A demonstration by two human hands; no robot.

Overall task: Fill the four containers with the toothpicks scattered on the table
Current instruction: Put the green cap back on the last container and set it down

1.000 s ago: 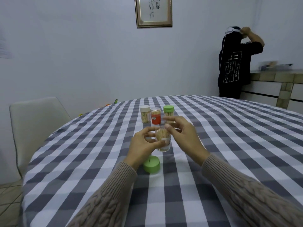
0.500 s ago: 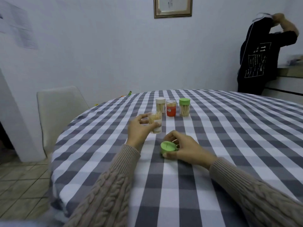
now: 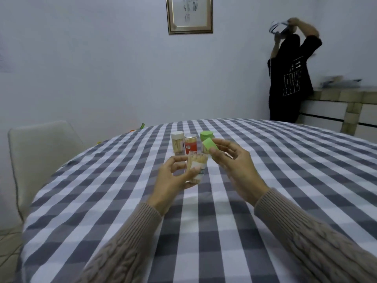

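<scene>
Toothpicks (image 3: 197,160) fill an open jar (image 3: 196,168) gripped in the left hand (image 3: 173,178), raised toward the table's (image 3: 285,180) far edge. Right hand (image 3: 234,162) pinches the green lid (image 3: 210,144) beside its mouth. Risk: a tilted jar, or a lid set on crooked, could spill toothpicks.

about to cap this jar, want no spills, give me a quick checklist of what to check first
1. Open jar held by the left hand: ok, fingers wrap it.
2. Jar upright: not ok, it tilts a little.
3. Jar filled with toothpicks: ok, packed near the rim.
4. Green lid in the right hand: ok, pinched at the fingertips.
5. Lid lined up over the jar mouth: not ok, it is off to the right and above.
6. Three other jars capped: ok, all have lids on.
</scene>
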